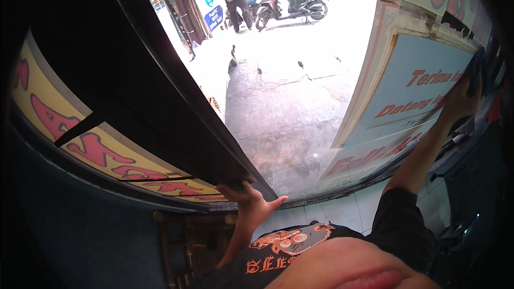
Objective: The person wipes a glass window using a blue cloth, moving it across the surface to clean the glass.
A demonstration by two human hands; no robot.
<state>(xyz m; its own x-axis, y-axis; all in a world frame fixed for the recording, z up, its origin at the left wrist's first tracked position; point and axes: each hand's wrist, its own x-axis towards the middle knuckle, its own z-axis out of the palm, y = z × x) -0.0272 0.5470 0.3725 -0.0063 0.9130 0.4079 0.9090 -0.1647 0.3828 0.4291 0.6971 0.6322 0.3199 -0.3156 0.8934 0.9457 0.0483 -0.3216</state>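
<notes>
My left hand [250, 203] rests against the lower end of a dark door frame [184, 115], its thumb stretched out and its fingers spread on the dark surface. Out to the right, my right arm reaches up to a glass pane [308, 166]. There my right hand [463, 99] presses what looks like a dark blue cloth [475, 72] to the pane's right side. A pale blue poster [396, 83] with red lettering is fixed to this glass, beside that hand. The cloth is partly lost in the dark rim of the picture.
Yellow signs [115, 150] with red letters sit left of the dark frame. A bamboo chair [206, 241] stands below my left hand. Through the glass, two people [235, 0] are beside parked motorbikes [292, 8] on bright pavement. White floor tiles [326, 208] lie near me.
</notes>
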